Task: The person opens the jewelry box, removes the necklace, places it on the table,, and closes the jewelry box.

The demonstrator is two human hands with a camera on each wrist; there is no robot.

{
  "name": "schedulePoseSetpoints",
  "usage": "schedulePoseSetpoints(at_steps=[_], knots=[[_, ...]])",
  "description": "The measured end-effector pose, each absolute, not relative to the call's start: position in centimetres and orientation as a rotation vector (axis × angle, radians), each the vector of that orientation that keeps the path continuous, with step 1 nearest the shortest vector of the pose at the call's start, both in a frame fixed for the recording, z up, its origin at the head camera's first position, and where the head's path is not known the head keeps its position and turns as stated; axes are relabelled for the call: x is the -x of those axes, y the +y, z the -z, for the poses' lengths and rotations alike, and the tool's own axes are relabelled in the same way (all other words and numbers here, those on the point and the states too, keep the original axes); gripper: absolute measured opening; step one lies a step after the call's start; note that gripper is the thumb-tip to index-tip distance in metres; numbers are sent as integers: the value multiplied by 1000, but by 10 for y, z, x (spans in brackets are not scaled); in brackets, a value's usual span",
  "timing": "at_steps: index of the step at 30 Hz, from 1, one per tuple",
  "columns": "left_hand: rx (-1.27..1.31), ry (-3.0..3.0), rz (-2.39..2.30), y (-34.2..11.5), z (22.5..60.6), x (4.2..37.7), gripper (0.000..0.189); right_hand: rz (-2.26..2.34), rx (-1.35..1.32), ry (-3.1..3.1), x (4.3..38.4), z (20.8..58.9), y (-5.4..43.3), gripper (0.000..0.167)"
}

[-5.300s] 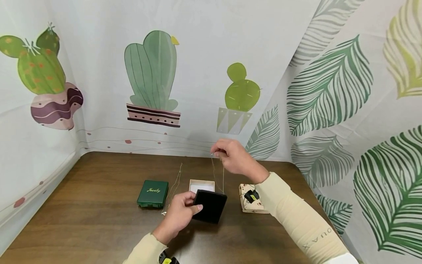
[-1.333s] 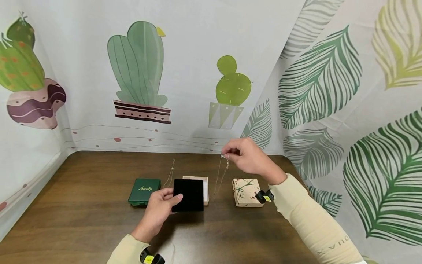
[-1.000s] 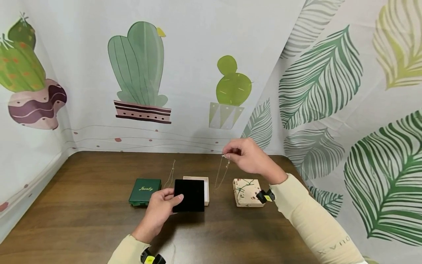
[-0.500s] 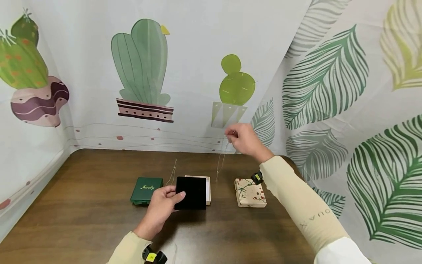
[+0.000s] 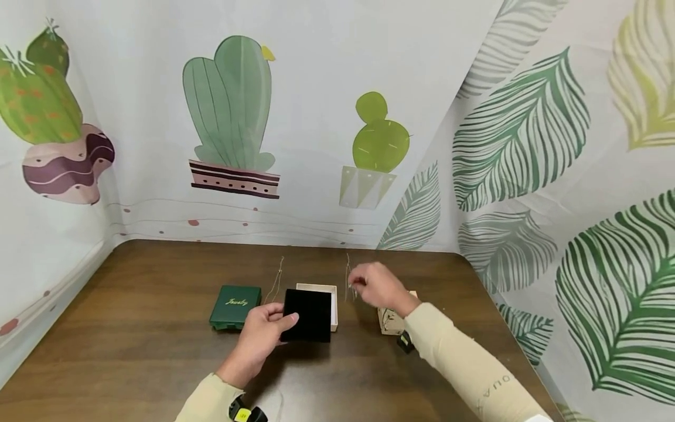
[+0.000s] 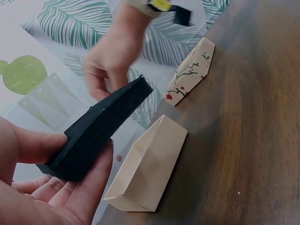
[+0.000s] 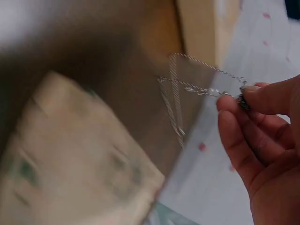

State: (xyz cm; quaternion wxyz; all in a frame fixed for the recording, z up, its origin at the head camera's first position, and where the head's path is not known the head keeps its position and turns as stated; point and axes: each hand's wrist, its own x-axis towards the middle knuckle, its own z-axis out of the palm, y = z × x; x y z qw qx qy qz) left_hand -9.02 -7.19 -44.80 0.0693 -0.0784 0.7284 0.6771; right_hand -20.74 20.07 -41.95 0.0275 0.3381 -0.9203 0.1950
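My left hand [image 5: 261, 331] grips a square black foam pad [image 5: 308, 315] at its left edge, thumb on top and fingers beneath. The pad is held over the front of an open cream box [image 5: 334, 310], hiding much of it. To the right of that box, my right hand [image 5: 377, 284] is low above the table. Its thumb and fingertips pinch a thin silver-toned necklace [image 7: 175, 84], whose chain hangs in loops in the right wrist view. In the head view part of the chain shows left of the fingers; whether it touches the table I cannot tell.
A flower-patterned cream box or lid [image 5: 389, 323] lies under my right wrist, partly hidden. At left sits a green box [image 5: 236, 306] with gold lettering. Another thin chain [image 5: 278, 278] lies beside it. The wooden table [image 5: 158, 363] meets printed cloth behind.
Earlier the necklace hung at the pad's far edge; then my right hand held it raised and apart. Since half a second ago that hand has dropped toward the table. The left hand barely moves.
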Motion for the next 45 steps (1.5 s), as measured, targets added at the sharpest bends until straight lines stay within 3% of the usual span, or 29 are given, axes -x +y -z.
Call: schedulePoseSetpoints(at_steps=[12,38,45], knots=[[228,2190,-2008,-72,451,90,53,-409,-1310,-2773,167,451,194,21],[209,2160,-2018,-71,450,92,53,-442,-1244,-2915,153,466,201,21],[191,2137,-2053,-69,450,93,53,-478,-1215,-2949,150,465,201,13]])
